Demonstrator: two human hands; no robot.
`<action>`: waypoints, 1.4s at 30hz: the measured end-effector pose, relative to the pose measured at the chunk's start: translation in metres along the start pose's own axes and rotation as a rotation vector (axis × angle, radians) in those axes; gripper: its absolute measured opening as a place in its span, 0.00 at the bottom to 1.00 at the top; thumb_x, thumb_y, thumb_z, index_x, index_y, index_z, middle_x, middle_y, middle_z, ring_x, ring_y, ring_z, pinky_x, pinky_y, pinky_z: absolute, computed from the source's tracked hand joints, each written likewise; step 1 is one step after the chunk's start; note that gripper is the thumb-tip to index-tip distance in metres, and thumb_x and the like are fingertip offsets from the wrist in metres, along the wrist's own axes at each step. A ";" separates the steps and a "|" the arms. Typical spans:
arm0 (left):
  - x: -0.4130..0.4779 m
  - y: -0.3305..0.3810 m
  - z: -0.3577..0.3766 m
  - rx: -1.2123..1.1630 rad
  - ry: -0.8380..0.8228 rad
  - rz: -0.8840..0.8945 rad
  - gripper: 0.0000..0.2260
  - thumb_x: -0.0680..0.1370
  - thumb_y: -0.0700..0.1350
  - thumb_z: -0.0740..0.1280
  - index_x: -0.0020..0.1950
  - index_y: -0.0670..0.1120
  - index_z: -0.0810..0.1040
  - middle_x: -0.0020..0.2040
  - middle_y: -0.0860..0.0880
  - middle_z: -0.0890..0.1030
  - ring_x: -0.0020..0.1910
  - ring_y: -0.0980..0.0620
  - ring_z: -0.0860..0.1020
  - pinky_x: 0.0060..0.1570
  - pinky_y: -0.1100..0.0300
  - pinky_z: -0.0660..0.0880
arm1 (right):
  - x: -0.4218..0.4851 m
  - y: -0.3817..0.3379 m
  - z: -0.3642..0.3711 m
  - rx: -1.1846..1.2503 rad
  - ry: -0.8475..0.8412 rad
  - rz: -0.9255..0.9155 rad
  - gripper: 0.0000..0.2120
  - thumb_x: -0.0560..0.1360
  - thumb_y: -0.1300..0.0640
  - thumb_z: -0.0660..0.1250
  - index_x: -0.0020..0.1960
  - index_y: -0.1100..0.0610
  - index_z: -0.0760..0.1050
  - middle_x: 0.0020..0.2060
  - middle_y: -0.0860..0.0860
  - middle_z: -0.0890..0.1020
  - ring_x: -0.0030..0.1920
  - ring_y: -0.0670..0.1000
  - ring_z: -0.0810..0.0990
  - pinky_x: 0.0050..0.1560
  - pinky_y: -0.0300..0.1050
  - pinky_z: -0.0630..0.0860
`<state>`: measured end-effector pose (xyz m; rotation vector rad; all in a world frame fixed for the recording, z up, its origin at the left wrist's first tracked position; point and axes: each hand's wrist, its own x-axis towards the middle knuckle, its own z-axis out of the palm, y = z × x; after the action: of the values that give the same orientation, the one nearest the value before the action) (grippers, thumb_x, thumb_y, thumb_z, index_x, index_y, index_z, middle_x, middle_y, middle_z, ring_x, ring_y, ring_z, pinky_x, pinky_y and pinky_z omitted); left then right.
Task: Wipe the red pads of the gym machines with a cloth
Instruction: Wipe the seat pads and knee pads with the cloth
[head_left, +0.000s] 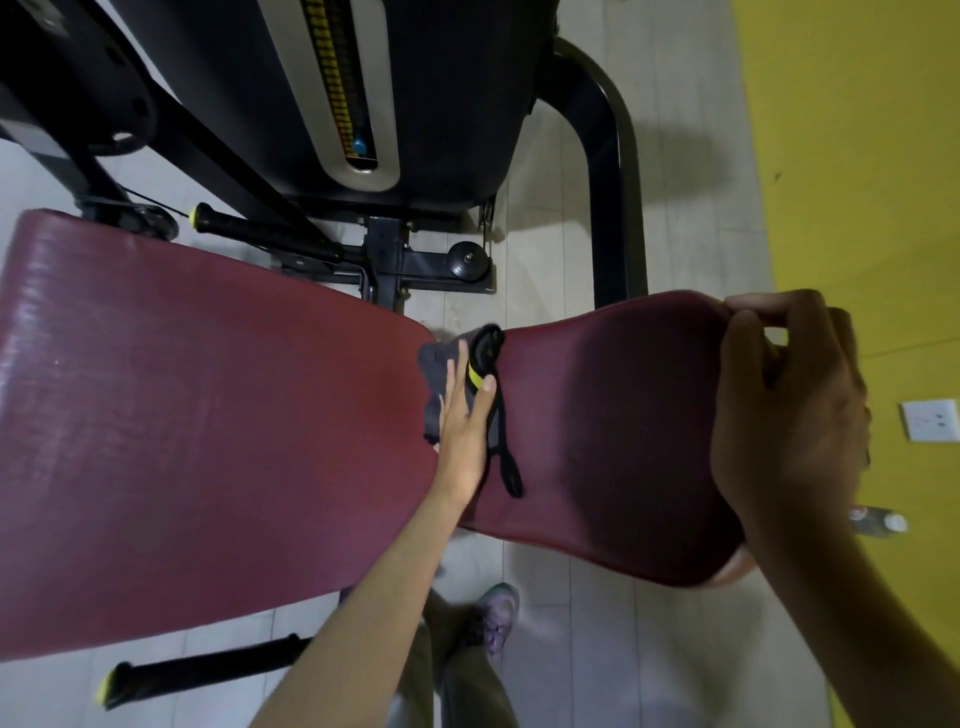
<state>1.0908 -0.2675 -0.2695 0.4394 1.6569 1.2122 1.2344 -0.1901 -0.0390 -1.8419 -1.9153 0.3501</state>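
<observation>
Two red pads fill the view: a wide seat pad (208, 415) on the left and a narrower curved back pad (613, 431) on the right. A dark grey cloth (441, 364) lies in the gap between them, beside a black strap with a yellow tab (491, 358). My left hand (465, 431) presses flat on the cloth with straight fingers. My right hand (789, 415) grips the far right end of the back pad, fingers curled over its edge.
The black weight stack housing (363, 93) with yellow plates stands behind the pads. A black frame tube (613, 171) rises at the right. Black handles with yellow tips (208, 675) stick out below the seat pad. My shoe (496, 613) is on the pale floor; a yellow wall (857, 156) lies right.
</observation>
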 end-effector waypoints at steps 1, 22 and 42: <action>-0.024 -0.010 -0.001 -0.009 -0.028 -0.006 0.29 0.78 0.72 0.59 0.77 0.75 0.53 0.82 0.66 0.51 0.82 0.56 0.47 0.78 0.33 0.46 | -0.001 0.000 0.000 -0.002 -0.001 0.000 0.10 0.84 0.54 0.57 0.58 0.54 0.76 0.57 0.51 0.77 0.41 0.39 0.64 0.34 0.26 0.57; -0.060 0.056 0.034 0.118 -0.060 0.153 0.28 0.79 0.70 0.53 0.78 0.73 0.48 0.73 0.81 0.46 0.78 0.71 0.41 0.80 0.48 0.39 | -0.001 0.001 0.002 -0.006 0.018 -0.009 0.09 0.85 0.53 0.57 0.56 0.53 0.75 0.54 0.50 0.77 0.41 0.47 0.71 0.34 0.38 0.62; -0.094 0.096 0.060 0.125 -0.067 0.220 0.24 0.84 0.60 0.55 0.72 0.81 0.48 0.74 0.81 0.48 0.75 0.75 0.41 0.80 0.49 0.38 | 0.002 0.005 0.005 0.052 0.030 -0.005 0.11 0.84 0.46 0.55 0.54 0.50 0.74 0.53 0.50 0.77 0.43 0.53 0.77 0.43 0.58 0.78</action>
<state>1.1598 -0.2659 -0.1391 0.7483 1.6648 1.2425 1.2362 -0.1871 -0.0449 -1.7991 -1.8731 0.3652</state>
